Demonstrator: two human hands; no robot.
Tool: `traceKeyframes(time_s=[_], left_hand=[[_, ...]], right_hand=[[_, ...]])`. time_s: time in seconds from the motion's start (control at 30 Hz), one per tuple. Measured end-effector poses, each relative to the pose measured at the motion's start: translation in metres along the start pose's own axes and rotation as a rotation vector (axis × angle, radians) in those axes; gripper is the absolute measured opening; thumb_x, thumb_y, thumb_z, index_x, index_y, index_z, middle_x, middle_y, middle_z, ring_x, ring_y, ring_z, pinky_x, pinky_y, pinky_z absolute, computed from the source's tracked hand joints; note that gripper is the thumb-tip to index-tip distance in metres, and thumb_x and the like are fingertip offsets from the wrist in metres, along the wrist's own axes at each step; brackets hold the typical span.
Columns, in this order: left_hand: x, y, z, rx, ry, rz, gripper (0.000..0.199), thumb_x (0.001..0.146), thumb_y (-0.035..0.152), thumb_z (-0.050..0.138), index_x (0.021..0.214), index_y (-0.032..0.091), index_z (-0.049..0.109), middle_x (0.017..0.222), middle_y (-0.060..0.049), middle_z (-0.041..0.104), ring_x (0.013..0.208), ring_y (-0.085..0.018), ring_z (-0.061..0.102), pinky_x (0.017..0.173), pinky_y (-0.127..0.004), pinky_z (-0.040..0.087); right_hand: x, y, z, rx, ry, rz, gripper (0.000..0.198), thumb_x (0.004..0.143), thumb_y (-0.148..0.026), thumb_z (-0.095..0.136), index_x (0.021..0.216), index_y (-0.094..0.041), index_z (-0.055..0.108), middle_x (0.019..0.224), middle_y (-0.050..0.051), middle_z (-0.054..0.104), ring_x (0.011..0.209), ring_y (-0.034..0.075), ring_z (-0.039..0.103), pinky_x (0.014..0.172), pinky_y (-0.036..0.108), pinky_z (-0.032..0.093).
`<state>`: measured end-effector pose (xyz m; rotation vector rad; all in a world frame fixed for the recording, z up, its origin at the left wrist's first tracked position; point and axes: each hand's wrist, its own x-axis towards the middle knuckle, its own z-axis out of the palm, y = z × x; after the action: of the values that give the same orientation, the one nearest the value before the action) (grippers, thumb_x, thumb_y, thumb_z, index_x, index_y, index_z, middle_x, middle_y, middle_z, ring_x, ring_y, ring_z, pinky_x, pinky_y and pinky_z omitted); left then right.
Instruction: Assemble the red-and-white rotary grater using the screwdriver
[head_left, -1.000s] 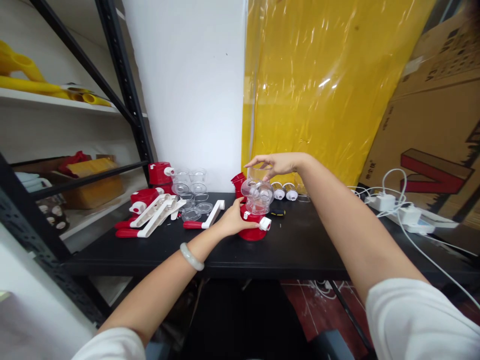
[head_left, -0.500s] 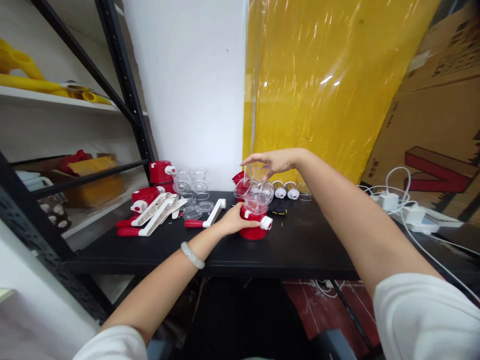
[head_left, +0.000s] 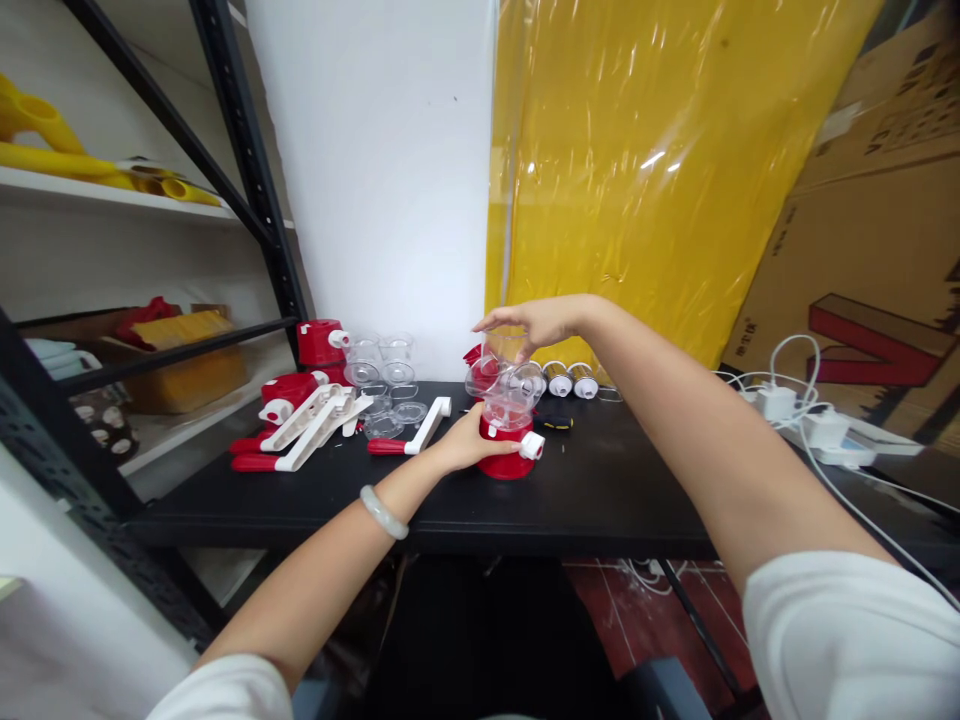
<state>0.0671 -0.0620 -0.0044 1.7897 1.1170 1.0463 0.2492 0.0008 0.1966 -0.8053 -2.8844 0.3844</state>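
Observation:
On the black table, a red rotary grater base stands upright, with a white knob at its right side. My left hand is wrapped around the base from the left. Above it sits a clear plastic hopper, its lower end at the top of the base; whether it is fully seated I cannot tell. My right hand arches over the hopper, thumb and fingers closed on its upper rim. Behind the hopper another red part shows partly.
Left on the table lie white crank handles with red grips, red bases and clear hoppers. A single crank lies nearer. Grater drums and a screwdriver are behind right; white cables lie far right.
My right hand and the clear hopper have shifted slightly left, so the hopper stands straighter over the base. My left hand keeps its hold on the base.

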Motion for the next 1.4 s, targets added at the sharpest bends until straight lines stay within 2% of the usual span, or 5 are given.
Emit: traceKeyframes(time_s=[0.17, 0.43, 0.63, 1.07, 1.4], left_hand=[[0.000, 0.000, 0.001, -0.046, 0.050, -0.022, 0.077, 0.057, 0.039, 0.094, 0.122, 0.018, 0.059, 0.127, -0.015, 0.068, 0.119, -0.033, 0.064, 0.107, -0.053, 0.045], [0.000, -0.001, 0.001, -0.063, 0.066, 0.041, 0.080, 0.054, 0.034, 0.095, 0.124, 0.018, 0.060, 0.126, -0.015, 0.069, 0.120, -0.033, 0.063, 0.109, -0.054, 0.043], [0.001, -0.002, 0.002, -0.057, 0.052, 0.041, 0.080, 0.057, 0.036, 0.094, 0.126, 0.017, 0.059, 0.130, -0.016, 0.067, 0.121, -0.032, 0.064, 0.109, -0.053, 0.044], [0.001, -0.005, 0.002, -0.003, 0.066, 0.088, 0.086, 0.059, 0.040, 0.092, 0.132, 0.017, 0.052, 0.132, -0.017, 0.064, 0.121, -0.032, 0.063, 0.109, -0.052, 0.044], [0.002, -0.008, 0.003, 0.044, 0.074, 0.099, 0.081, 0.062, 0.038, 0.091, 0.129, 0.016, 0.051, 0.132, -0.018, 0.063, 0.123, -0.032, 0.062, 0.110, -0.051, 0.043]], right_hand=[[0.000, -0.012, 0.005, -0.266, 0.101, 0.262, 0.084, 0.064, -0.047, 0.087, 0.140, -0.025, 0.058, 0.129, 0.012, 0.068, 0.118, 0.036, 0.064, 0.101, 0.046, 0.049], [-0.001, -0.032, 0.017, -0.527, 0.175, 0.440, 0.079, 0.072, -0.070, 0.070, 0.131, -0.016, 0.064, 0.123, 0.019, 0.070, 0.112, 0.042, 0.066, 0.090, 0.049, 0.052], [0.001, -0.041, 0.022, -0.512, 0.207, 0.480, 0.086, 0.069, -0.074, 0.068, 0.127, -0.012, 0.066, 0.122, 0.024, 0.069, 0.111, 0.046, 0.065, 0.090, 0.054, 0.051], [0.004, -0.040, 0.032, -0.479, 0.320, 0.537, 0.080, 0.071, -0.077, 0.063, 0.125, -0.018, 0.067, 0.120, 0.022, 0.070, 0.116, 0.045, 0.063, 0.094, 0.055, 0.048], [0.003, -0.047, 0.035, -0.553, 0.304, 0.558, 0.082, 0.081, -0.077, 0.048, 0.128, -0.012, 0.066, 0.120, 0.025, 0.070, 0.113, 0.044, 0.065, 0.090, 0.053, 0.049]])
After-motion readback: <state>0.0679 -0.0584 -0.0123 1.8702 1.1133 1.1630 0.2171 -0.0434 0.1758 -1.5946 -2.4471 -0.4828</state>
